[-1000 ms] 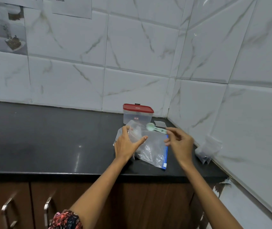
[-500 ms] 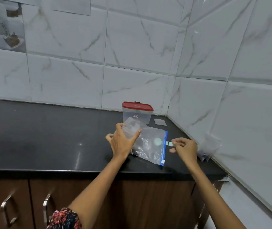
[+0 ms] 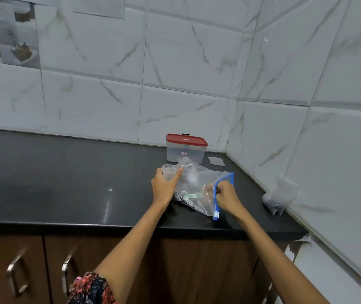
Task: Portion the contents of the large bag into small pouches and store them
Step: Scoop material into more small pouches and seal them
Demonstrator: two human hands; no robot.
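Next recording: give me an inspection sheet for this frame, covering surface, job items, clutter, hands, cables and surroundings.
Surface: black counter, glossy, bare on its left side.
Job's things: large clear bag with blue zip edge lying flat; green spoon inside it; red-lidded box behind, lid on; small filled pouch leaning on the right wall.
Clutter: flat clear sheet near the corner.
Hands: left hand holds the bag's closed end; right hand in a grip at the zip opening.
Cables: nothing seen.
Surroundings: marble-look wall tiles, wooden cabinets with metal handles below.
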